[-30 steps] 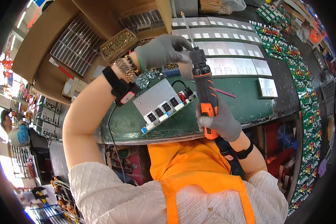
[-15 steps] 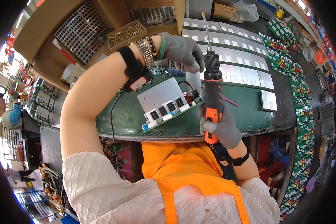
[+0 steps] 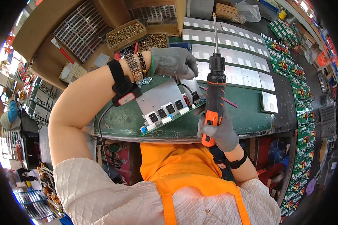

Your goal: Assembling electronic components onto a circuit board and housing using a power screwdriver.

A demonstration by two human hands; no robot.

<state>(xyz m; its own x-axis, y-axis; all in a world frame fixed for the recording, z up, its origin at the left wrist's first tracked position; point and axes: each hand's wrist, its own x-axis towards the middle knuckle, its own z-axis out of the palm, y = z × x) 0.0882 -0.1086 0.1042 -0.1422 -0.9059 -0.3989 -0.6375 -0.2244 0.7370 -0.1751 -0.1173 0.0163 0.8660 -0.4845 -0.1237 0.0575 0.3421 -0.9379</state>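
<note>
My right hand (image 3: 223, 133), in a grey glove, grips a black and orange electric screwdriver (image 3: 216, 88), its long bit pointing up and away from me. My left hand (image 3: 174, 63), also gloved, hangs over the far side of the circuit board assembly, fingers curled down; what they pinch, if anything, is hidden. Just below those fingers stands a small metal plate (image 3: 193, 87). The green circuit board (image 3: 156, 128) lies at a slant on the bench, bearing a larger silver heat sink plate (image 3: 159, 96) and several black components held by white pieces.
Rows of silver heat sinks (image 3: 229, 58) cover the back right; one finned heat sink (image 3: 269, 102) sits nearer. A box of brass screws (image 3: 127, 34) stands behind my left arm, beside a large carton (image 3: 45, 37). Populated green boards (image 3: 304, 123) line the right. A dark cable (image 3: 101, 123) hangs by my left arm.
My left hand and forearm have shifted left and toward me, uncovering more brass screws behind. The screwdriver has tilted slightly, its tip moving right. The board assembly has barely shifted.
</note>
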